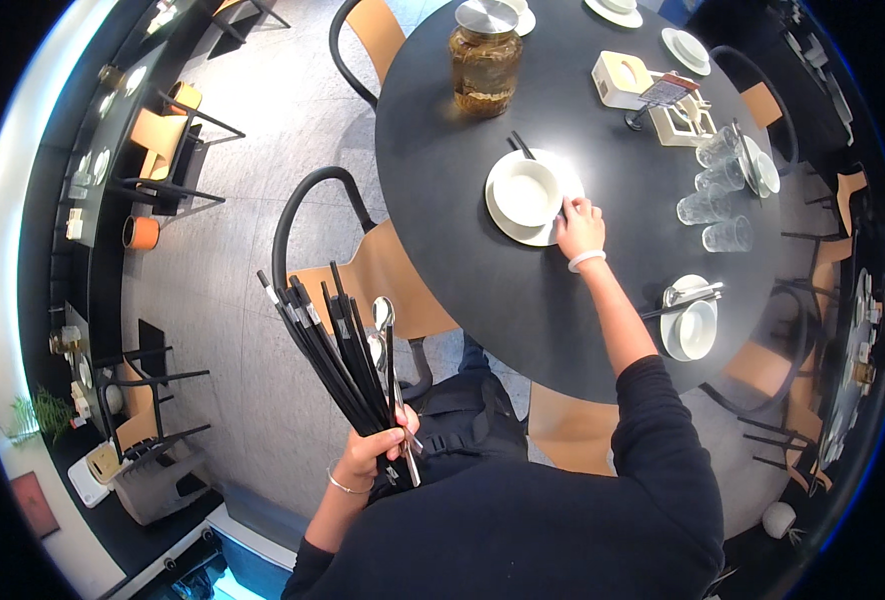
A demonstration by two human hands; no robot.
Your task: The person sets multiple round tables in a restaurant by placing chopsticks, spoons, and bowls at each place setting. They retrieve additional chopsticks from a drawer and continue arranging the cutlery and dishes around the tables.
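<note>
My left hand [379, 442] grips a bundle of black chopsticks [352, 367], several with paper bands, together with metal spoons [384, 313]. The bundle is held upright beside my body. Over the round dark table, my right hand [581, 227] is at the right rim of a white plate [502, 219]. Its fingers pinch the dark near end of a pair of black chopsticks [521, 145], whose other ends stick out beyond the plate's far edge. A white bowl [526, 193] sits on the plate and hides their middle part.
On the table [442, 187] stand a lidded glass jar [486, 71] of amber liquid, a white tissue box [621, 79], a small sign stand [664, 94] and several glasses [726, 234]. Another bowl [696, 330] with utensils is at right. Chairs [390, 277] surround the table.
</note>
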